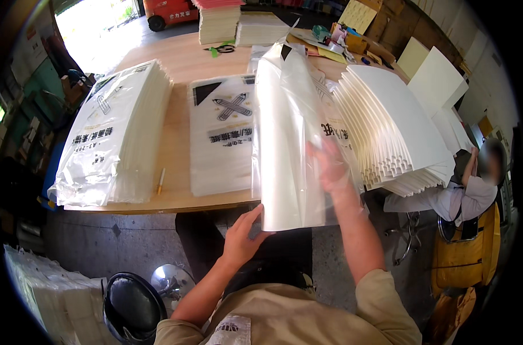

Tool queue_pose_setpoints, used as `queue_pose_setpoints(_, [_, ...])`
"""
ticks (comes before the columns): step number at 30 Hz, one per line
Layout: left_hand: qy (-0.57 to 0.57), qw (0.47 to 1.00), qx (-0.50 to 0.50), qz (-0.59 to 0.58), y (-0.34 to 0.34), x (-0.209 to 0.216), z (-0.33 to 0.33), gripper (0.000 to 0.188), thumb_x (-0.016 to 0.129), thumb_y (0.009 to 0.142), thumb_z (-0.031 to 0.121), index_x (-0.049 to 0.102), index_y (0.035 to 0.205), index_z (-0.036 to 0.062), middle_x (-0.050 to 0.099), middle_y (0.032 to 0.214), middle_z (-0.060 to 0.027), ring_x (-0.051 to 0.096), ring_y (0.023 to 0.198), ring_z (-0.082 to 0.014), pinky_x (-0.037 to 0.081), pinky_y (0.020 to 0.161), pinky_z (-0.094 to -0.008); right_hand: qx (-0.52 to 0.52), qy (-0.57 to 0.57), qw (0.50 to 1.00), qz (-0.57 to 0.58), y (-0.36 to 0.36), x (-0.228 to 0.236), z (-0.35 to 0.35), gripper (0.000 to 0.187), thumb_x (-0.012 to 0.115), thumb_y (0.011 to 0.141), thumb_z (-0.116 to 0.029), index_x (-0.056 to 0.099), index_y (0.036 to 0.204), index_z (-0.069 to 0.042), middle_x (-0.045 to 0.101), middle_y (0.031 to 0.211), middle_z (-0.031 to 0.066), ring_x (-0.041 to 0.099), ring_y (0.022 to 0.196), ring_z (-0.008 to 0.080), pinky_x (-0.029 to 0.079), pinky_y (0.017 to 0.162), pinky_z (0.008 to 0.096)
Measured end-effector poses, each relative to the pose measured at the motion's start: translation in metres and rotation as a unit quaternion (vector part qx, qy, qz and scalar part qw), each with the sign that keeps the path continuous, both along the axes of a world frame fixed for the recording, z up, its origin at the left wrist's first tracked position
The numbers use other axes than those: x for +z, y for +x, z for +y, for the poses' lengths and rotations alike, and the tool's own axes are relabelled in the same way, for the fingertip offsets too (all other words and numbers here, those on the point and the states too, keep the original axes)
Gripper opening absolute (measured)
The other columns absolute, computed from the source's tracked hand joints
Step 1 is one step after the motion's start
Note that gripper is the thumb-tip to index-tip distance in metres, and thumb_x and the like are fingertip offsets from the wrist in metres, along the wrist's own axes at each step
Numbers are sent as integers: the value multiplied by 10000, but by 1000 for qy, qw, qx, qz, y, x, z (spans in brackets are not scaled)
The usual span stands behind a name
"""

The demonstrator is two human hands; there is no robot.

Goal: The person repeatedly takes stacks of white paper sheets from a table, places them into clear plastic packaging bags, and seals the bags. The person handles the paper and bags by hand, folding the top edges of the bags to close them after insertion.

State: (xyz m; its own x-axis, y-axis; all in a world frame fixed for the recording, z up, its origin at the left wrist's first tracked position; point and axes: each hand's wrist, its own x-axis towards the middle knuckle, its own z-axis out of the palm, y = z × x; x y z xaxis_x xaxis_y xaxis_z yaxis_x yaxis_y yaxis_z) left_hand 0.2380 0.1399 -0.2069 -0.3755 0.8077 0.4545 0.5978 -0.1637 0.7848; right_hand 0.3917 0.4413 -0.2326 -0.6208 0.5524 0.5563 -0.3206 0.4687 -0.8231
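Observation:
A stack of white paper sheets [281,190], bowed along its length, stands tilted over the table's front edge inside a clear plastic bag [313,86]. At its lower left corner, my left hand [242,237] pinches the sheets between thumb and fingers. My right hand [328,164] is on the right side, seen through the plastic film; its fingers are blurred, so I cannot make out their grip. Just left of the sheets lies a flat pile of printed clear bags [221,161] with a crossed-pencils drawing. More printed film shows behind my right hand.
Filled bags are piled on the table's left [117,132]; fanned white paper [388,115] stands at right. A pencil-like stick [161,181], scissors [220,49] and paper stacks [261,30] lie about. A stool [133,307] is at lower left; a person [468,190] sits at right.

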Motion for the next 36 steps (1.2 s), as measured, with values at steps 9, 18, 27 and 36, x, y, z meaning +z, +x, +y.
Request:
queue_pose_setpoints(9, [16,1000,-1,-1,-19,-3,6,1117,951,639,184,301,1543,94,235,1575,-156,433,1373,-321,489,1026,-437,-31,91,995,-37,-12,31,8,502,678,937,-206,522,1392,-60,553,1373,99,537,1241,317,445,1070,400])
queue_pose_setpoints(18, [98,984,-1,-147,-5,-9,23,620,696,802,-42,488,1380,39,561,1275,-148,628,1097,-257,512,900,-350,-147,-485,862,-19,-35,77,-28,411,535,975,-141,585,1372,-48,555,1397,195,524,1290,275,377,1128,375])
queue_pose_setpoints(27, [146,984,91,-38,-1,4,21,59,650,896,-60,655,933,-14,679,837,-104,623,707,-155,482,646,-260,-57,-344,937,24,-14,25,8,358,674,922,-110,620,1252,19,599,1264,107,590,1129,199,493,975,329])
queue_pose_setpoints(36, [154,985,60,-45,8,-23,0,145,639,845,-134,631,916,-7,651,853,-141,628,709,-240,494,652,-273,-143,-300,934,-131,-52,111,-34,337,649,921,-66,590,1241,19,644,1172,102,622,1054,168,512,907,308])
